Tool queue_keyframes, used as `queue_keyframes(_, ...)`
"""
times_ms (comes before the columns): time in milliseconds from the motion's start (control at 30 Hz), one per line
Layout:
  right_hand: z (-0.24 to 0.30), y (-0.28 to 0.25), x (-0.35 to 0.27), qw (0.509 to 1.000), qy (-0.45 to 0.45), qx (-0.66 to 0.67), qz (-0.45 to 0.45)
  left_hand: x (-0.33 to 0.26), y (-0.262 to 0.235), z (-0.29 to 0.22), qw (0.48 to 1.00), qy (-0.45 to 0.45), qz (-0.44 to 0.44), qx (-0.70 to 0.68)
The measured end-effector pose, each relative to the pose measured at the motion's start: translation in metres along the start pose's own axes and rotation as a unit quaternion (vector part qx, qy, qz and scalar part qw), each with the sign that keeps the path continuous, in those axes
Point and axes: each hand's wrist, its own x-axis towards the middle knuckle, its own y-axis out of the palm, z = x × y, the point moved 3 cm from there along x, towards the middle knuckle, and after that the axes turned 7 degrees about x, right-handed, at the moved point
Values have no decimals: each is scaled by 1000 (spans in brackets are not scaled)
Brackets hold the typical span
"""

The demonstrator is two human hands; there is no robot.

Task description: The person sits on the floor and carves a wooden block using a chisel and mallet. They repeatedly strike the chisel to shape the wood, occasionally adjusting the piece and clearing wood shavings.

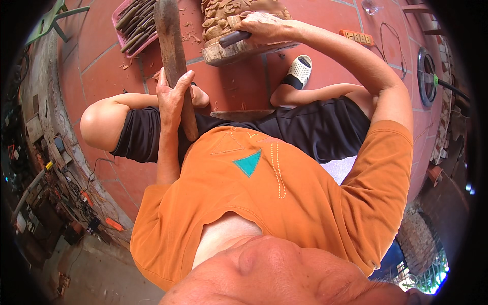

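My left hand (173, 96) is closed round a long, worn wooden mallet (173, 43), its thumb lying across the wood. The mallet's narrow end points down to my lap, while its thick end reaches past the upper edge. My right hand (262, 28) rests at a carved wooden block (216, 25) and grips a chisel, whose dark, rounded handle (235, 38) sticks out to the left. The chisel's blade is hidden by the hand and the wood. Relief carving covers the block's upper side; its lower edge is pale, bare wood.
Left of the mallet stands a pink basket (147, 43) full of dark-handled chisels. Wood chips (190, 37) lie on the red tile floor. An orange power strip (356, 37) with a cord lies at the right, near a round black base (427, 76). A green chair (51, 20) stands far left.
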Motion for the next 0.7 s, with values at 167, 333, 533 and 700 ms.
queue_keyframes(167,13,-5,-8,997,40,30,56,2,-2,4,1000,6,-9,11)
queue_keyframes(333,27,4,-17,980,-1,133,151,1,0,0,1000,-6,3,4)
queue_keyframes(533,-1,-4,-21,988,89,122,-22,2,2,-2,1000,-3,5,2)
queue_keyframes(700,-9,-3,-12,953,211,218,16,2,2,1,1000,-14,15,8)
